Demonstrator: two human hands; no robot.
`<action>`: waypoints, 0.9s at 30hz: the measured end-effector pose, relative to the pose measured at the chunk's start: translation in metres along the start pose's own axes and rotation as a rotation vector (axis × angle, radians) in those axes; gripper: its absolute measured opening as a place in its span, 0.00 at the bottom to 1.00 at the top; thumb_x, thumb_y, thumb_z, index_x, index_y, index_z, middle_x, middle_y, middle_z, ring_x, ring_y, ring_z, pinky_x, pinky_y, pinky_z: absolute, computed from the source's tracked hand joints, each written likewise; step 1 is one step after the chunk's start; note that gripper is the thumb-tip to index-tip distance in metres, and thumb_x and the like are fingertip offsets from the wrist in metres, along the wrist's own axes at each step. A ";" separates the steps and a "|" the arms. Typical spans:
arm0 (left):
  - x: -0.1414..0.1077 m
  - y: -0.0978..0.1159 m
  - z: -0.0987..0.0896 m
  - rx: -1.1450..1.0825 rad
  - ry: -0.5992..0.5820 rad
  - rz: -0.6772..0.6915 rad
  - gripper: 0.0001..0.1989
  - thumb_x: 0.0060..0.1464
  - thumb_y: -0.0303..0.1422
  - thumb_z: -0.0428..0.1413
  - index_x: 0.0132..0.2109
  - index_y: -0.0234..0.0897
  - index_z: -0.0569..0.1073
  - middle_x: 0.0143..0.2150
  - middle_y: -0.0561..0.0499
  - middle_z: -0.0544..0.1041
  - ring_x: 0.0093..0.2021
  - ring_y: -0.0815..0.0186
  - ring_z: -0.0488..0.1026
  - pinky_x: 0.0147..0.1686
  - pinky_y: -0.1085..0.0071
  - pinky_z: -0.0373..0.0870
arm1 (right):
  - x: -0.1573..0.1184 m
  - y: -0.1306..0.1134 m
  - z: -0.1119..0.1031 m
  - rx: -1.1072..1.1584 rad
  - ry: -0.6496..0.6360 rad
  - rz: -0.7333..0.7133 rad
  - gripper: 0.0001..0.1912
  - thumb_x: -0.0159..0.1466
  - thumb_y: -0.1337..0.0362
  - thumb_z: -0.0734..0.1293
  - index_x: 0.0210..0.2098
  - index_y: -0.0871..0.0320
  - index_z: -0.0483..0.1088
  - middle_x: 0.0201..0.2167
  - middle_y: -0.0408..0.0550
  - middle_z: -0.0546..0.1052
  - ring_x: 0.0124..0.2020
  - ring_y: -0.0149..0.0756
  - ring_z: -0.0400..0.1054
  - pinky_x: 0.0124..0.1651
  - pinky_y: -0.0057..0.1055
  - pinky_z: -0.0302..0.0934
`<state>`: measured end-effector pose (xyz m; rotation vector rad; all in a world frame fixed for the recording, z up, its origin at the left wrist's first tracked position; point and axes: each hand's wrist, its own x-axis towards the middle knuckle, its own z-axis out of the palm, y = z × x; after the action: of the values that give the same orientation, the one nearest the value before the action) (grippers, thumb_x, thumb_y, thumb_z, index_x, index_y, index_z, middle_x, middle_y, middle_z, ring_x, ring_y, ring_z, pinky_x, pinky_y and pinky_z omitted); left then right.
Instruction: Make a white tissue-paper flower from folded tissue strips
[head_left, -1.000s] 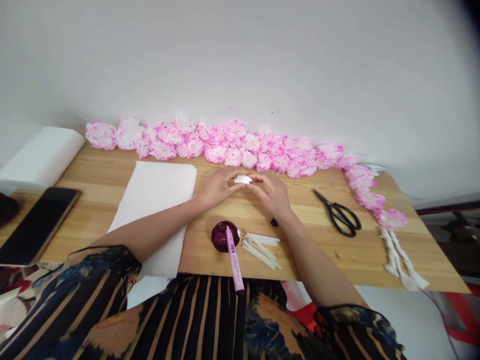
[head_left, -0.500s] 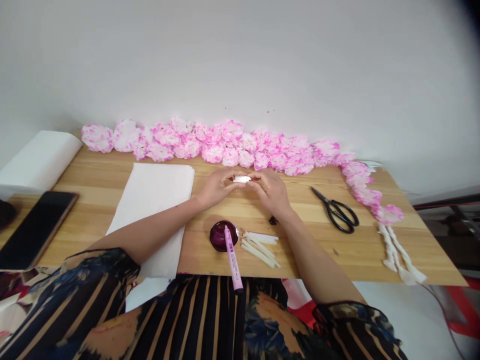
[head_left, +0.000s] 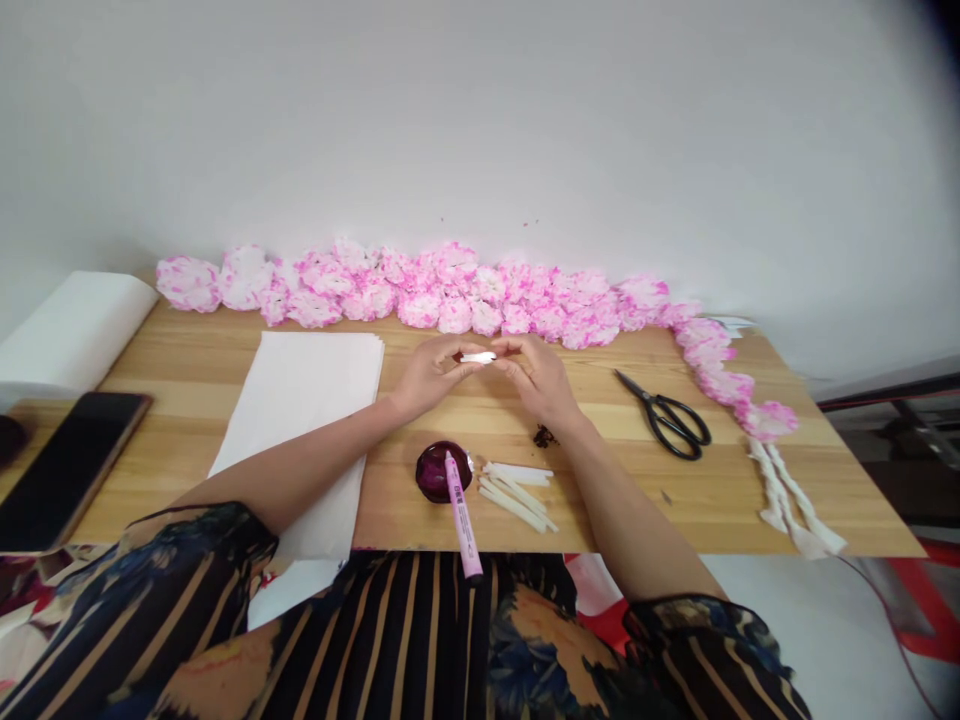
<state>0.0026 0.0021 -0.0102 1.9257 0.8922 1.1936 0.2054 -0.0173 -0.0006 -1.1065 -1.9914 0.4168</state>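
Between my fingertips, above the middle of the table, is a small folded strip of white paper (head_left: 477, 357). My left hand (head_left: 433, 374) pinches its left end. The fingers of my right hand (head_left: 536, 378) close on the other end, where a small dark spot shows. Nearer my body, a pink marker pen (head_left: 463, 520) leans across a dark dish (head_left: 433, 475) stained purple. Several thin white paper rolls (head_left: 516, 493) lie just right of the dish. Under my left forearm rests a stack of white paper sheets (head_left: 304, 390).
A long row of pink-and-white paper flowers (head_left: 442, 290) runs along the wall. Black scissors (head_left: 667, 418) lie to the right, near white twisted paper strands (head_left: 787, 495). A phone (head_left: 71, 470) and a thick white paper pile (head_left: 79, 330) are at left. Small dark bits (head_left: 543, 436) sit by my right wrist.
The view has shifted slightly, so most things on the table appear a little further left. Both hands keep hold of the folded paper, with hardly any movement.
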 end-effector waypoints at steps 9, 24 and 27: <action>0.000 -0.008 0.002 0.031 0.066 0.004 0.16 0.58 0.43 0.60 0.47 0.35 0.77 0.45 0.44 0.81 0.41 0.65 0.76 0.42 0.69 0.72 | -0.002 -0.004 0.010 0.325 0.004 0.307 0.16 0.62 0.54 0.70 0.44 0.53 0.65 0.40 0.45 0.76 0.42 0.37 0.73 0.46 0.36 0.65; -0.003 0.001 0.004 0.004 0.007 -0.106 0.09 0.59 0.37 0.58 0.38 0.36 0.76 0.36 0.50 0.79 0.37 0.67 0.75 0.40 0.71 0.71 | 0.001 -0.002 0.012 0.490 -0.013 0.336 0.11 0.60 0.59 0.68 0.41 0.54 0.65 0.37 0.44 0.74 0.39 0.34 0.71 0.44 0.34 0.67; -0.004 -0.001 0.005 -0.005 0.009 -0.124 0.09 0.59 0.37 0.57 0.39 0.35 0.75 0.37 0.50 0.79 0.37 0.67 0.74 0.40 0.71 0.71 | 0.001 -0.002 0.012 0.503 -0.012 0.354 0.12 0.60 0.60 0.68 0.43 0.54 0.66 0.40 0.46 0.75 0.40 0.35 0.72 0.44 0.34 0.68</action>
<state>0.0062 -0.0015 -0.0142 1.8341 0.9978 1.1311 0.1946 -0.0170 -0.0063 -1.1194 -1.5673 1.0466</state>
